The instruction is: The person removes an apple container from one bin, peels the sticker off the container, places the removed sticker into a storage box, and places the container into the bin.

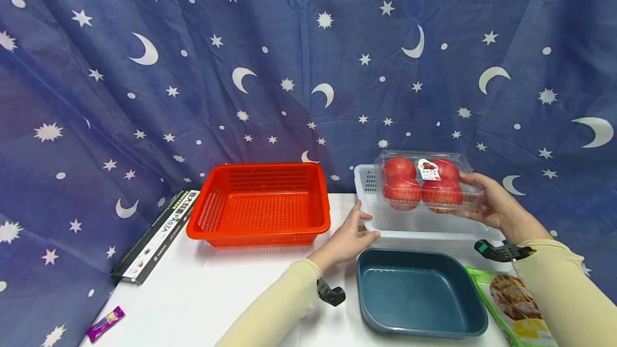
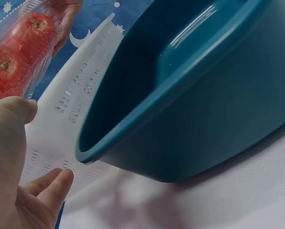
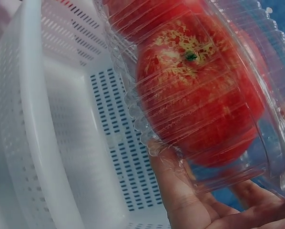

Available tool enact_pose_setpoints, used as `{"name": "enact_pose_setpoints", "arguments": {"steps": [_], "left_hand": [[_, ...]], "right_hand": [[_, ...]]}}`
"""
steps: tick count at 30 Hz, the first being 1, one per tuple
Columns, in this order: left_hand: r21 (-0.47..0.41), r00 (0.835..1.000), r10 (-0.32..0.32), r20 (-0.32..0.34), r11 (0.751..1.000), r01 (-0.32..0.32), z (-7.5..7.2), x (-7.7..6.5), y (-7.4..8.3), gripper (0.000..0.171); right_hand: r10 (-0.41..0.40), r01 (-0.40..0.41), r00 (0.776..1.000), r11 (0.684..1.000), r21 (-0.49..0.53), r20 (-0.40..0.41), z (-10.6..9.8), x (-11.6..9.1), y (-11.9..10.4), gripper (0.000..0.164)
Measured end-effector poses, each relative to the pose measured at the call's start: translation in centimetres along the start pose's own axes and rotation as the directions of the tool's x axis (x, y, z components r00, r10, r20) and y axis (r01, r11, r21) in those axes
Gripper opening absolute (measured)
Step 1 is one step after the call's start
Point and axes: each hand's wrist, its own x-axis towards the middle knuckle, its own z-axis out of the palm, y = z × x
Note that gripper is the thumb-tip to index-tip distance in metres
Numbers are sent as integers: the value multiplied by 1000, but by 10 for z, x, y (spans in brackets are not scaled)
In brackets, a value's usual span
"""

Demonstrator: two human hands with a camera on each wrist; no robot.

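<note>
A clear plastic clamshell box of red apples (image 1: 442, 193), with a white label on its lid, is tilted up over the white basket (image 1: 431, 235). My right hand (image 1: 498, 205) grips the box by its right end; in the right wrist view the thumb and fingers (image 3: 180, 191) wrap that end, and one apple (image 3: 195, 95) fills the near part. At the basket's front left corner is my left hand (image 1: 349, 237), fingertips right at the rim. In the left wrist view its thumb and fingers (image 2: 56, 188) stand apart, fairly straight, against the white wall.
In front of the white basket stands a dark teal tub (image 1: 419, 299). A red basket (image 1: 262, 240) is to the left, beside a long black pasta box (image 1: 156, 237). A purple wrapped snack (image 1: 106, 323) lies front left. A green food bag (image 1: 516, 309) lies under the right forearm.
</note>
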Motion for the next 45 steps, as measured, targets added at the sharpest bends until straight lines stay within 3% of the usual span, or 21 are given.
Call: {"name": "enact_pose_setpoints", "arguments": {"steps": [4, 10, 15, 18, 21, 26, 30, 34, 37, 39, 45], "left_hand": [[23, 1000, 24, -10, 999, -24, -5, -3, 6, 41], [30, 996, 34, -85, 999, -32, -10, -9, 19, 48], [-39, 992, 5, -128, 999, -10, -20, -13, 34, 51], [-143, 993, -18, -113, 990, 2, -27, -13, 40, 57], [-320, 996, -48, -79, 947, 20, -33, -12, 45, 63], [-578, 991, -130, -28, 811, 90, -43, -13, 54, 72], [-705, 984, -181, -2, 697, 127, -48, -15, 59, 80], [-764, 981, -192, 10, 632, 132, -50, -18, 60, 89], [-780, 981, -195, 19, 611, 137, -52, -20, 59, 91], [-779, 980, -195, 28, 610, 144, -54, -22, 59, 89], [-741, 978, -206, 32, 652, 162, -61, -29, 59, 87]], "right_hand": [[-1, 0, 1000, 1000, 20, 18, 5, -4, -1, 40], [-12, 11, 999, 1000, 20, 41, 13, -8, 0, 40], [-20, 19, 998, 1000, 17, 64, 20, -10, 4, 41], [-20, 18, 996, 1000, 23, 83, 25, -10, 6, 43], [-18, 16, 995, 1000, 20, 100, 30, -11, 9, 48], [-11, 9, 994, 1000, 18, 111, 41, -14, 11, 51], [-25, 22, 991, 999, 23, 129, 51, -16, 14, 47], [-33, 31, 989, 999, 15, 144, 60, -17, 18, 48], [-32, 30, 988, 999, 14, 154, 66, -17, 21, 50], [-32, 30, 986, 999, 15, 163, 69, -18, 22, 51], [-48, 48, 983, 999, 8, 177, 75, -19, 26, 49]]}}
